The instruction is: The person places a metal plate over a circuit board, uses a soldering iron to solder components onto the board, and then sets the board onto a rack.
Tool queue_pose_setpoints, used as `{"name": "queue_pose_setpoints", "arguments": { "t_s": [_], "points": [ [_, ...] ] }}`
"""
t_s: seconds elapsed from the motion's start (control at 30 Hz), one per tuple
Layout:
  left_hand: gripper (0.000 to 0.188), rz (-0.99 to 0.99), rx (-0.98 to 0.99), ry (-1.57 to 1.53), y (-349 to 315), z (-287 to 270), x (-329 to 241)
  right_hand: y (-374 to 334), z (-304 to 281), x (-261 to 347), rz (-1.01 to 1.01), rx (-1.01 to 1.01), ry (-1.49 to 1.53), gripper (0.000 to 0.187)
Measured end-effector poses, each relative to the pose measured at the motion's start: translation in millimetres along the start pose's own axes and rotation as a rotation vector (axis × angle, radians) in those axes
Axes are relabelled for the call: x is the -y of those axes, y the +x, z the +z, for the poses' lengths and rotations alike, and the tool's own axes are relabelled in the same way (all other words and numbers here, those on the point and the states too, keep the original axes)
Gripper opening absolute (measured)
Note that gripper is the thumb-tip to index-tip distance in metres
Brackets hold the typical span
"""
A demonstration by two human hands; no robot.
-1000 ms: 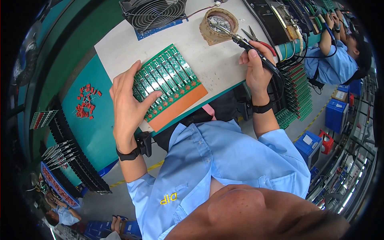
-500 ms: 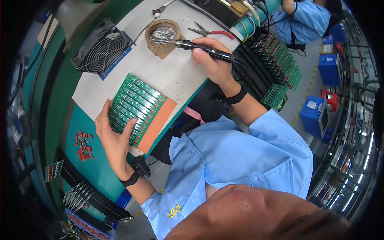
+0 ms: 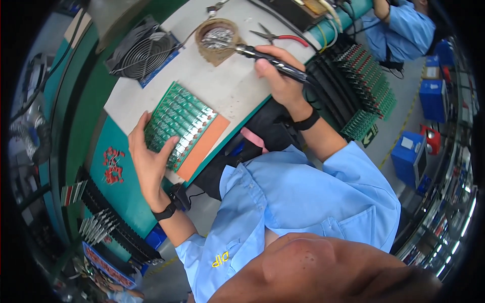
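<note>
My left hand (image 3: 150,160) is closed on the left edge of a green circuit board panel (image 3: 183,113), with the thumb across its face. Beneath the panel lies a flat orange-brown board (image 3: 206,147), showing along the near right side. A black soldering iron (image 3: 275,63) is held in my right hand (image 3: 285,83), fingers wrapped round its handle. Its metal tip reaches into a round brown holder (image 3: 203,49) full of silvery scraps. Whether the tip touches the scraps I cannot tell.
Pliers with red handles (image 3: 290,38) lie beyond the iron. A fan with a wire guard (image 3: 143,54) stands at the far left. Red components (image 3: 113,165) are heaped on the green mat. Racked circuit boards (image 3: 366,76) stand right; another person's blue sleeve (image 3: 399,28) shows behind.
The whole view has shifted, so the bench appears further right and higher. Both hands keep their holds on the panel and the iron. Glare on the panel's near side is brighter.
</note>
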State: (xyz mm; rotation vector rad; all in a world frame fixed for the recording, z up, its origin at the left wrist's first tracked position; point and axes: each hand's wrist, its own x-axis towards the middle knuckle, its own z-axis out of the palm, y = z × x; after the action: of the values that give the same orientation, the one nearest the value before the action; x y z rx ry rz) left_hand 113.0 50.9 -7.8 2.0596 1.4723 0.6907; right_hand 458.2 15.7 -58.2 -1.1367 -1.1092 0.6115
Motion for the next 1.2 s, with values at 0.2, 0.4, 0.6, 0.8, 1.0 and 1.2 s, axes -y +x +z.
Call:
{"name": "queue_pose_setpoints", "arguments": {
  "t_s": [0.2,0.4,0.6,0.8,1.0,1.2],
  "points": [
    [0.086,-0.055,-0.003,0.029,-3,-4,-8,-1,2,1,0.034,-0.017,0.081,0.032],
    [0.087,-0.035,0.003,0.04,0,-4,-8,1,0,-6,0.025,-0.024,0.115,0.033],
    [0.086,-0.013,-0.006,0.044,1,-3,-5,5,0,-6,0.059,-0.005,0.15,0.035],
    [0.085,-0.001,-0.009,0.049,0,-3,-4,6,0,-5,0.096,0.014,0.135,0.036],
    [0.084,0.001,-0.007,0.056,0,-4,-4,8,1,-3,0.121,0.015,0.106,0.036],
    [0.083,-0.001,0.0,0.057,0,-4,-5,9,3,-2,0.112,0.023,0.104,0.036]
  ]
}}
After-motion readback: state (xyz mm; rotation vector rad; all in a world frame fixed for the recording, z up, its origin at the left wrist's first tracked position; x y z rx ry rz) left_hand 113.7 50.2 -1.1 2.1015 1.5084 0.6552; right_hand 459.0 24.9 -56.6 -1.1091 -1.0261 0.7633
